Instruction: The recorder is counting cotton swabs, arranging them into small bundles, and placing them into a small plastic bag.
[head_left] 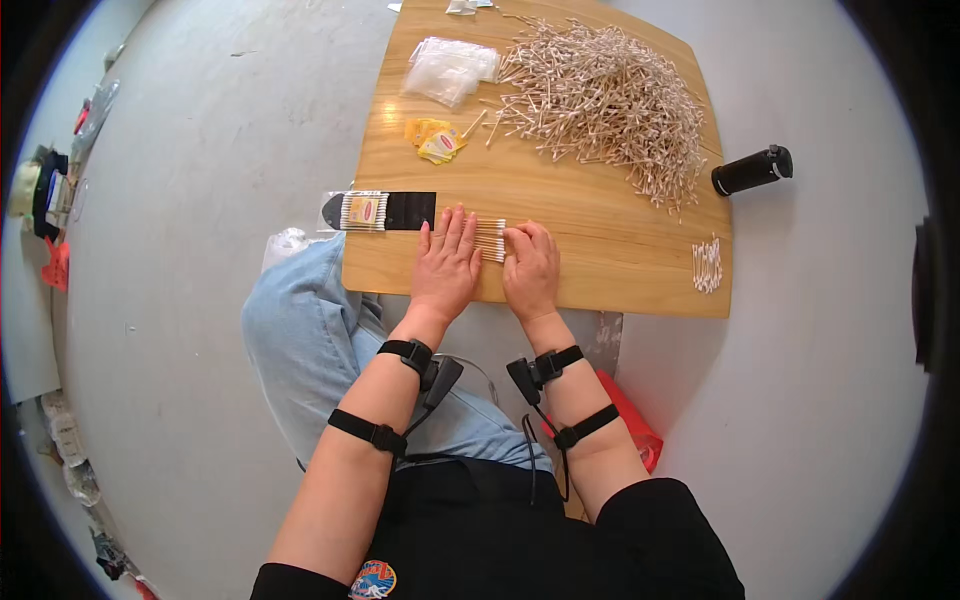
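A row of cotton swabs (490, 241) lies side by side near the table's front edge. My left hand (447, 268) rests flat over the row's left part, fingers stretched out, hiding much of it. At the right ends of the swabs, my right hand (533, 268) is closed, its bent fingers and thumb against the tips. Left of my left hand is a black strip (410, 211). Joined or laid beside it is a clear pouch of cotton swabs (347, 212) with a yellow label (363, 209), reaching over the table's left edge.
A large heap of loose cotton swabs (605, 105) covers the far right of the wooden table (600, 270). Clear plastic bags (452, 70) and yellow cards (436, 140) lie at the far left. A small swab group (707, 265) is near the right edge, a black bottle (752, 171) beyond it.
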